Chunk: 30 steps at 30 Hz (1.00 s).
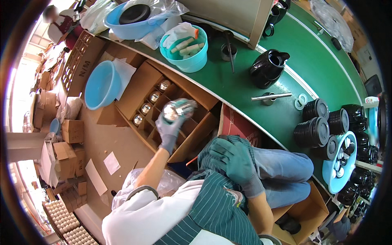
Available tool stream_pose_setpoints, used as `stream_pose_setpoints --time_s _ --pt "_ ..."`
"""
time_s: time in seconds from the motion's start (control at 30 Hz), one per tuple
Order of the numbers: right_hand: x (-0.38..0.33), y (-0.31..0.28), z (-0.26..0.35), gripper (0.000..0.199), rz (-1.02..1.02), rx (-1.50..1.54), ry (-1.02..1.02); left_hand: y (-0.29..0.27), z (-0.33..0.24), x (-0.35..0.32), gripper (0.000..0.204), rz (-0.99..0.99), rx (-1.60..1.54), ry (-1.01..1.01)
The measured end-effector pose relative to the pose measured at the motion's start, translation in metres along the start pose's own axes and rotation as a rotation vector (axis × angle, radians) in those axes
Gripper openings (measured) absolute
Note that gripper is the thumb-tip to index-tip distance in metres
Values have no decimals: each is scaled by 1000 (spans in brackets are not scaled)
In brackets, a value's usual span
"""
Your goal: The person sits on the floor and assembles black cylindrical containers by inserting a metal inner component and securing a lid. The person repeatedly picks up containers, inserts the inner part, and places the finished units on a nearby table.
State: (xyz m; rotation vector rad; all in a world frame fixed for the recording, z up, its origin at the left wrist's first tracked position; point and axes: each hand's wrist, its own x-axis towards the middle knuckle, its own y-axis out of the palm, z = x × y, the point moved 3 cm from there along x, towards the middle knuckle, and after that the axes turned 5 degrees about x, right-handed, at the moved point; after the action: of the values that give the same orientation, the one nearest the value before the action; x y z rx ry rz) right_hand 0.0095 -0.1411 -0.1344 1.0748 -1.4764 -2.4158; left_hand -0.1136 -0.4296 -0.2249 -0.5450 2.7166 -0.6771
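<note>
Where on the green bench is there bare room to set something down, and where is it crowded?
Bare green bench lies beyond the black jug, and between the teal tub and jug. Crowded: the black lid stacks at the right end.

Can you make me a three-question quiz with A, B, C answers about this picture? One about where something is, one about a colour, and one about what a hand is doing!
1. Where is the black jug?
A. on the green table
B. in the cardboard box
C. on the person's lap

2. What colour is the bowl lying beside the cardboard box?
A. red
B. blue
C. yellow

3. What is the left hand doing?
A. resting flat on the floor
B. holding a shiny wrapped thing over the box
C. gripping the jug

Answers: 1 A, the jug stands on the green top. 2 B, the bowl is light blue. 3 B, the gloved fingers close round the shiny thing; the right hand rests on the apron.
</note>
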Motion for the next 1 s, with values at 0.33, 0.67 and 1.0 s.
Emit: stream_pose_setpoints --time_s 0.33,0.67,1.0 --pt "-71 -42 52 70 -196 277 -510 57 92 195 116 -134 656 -206" --pt "-86 -60 57 72 -379 299 -518 67 176 238 80 -204 765 -193" --pt "-47 -53 64 64 -344 -274 -557 137 -114 -64 69 1069 -381 187"
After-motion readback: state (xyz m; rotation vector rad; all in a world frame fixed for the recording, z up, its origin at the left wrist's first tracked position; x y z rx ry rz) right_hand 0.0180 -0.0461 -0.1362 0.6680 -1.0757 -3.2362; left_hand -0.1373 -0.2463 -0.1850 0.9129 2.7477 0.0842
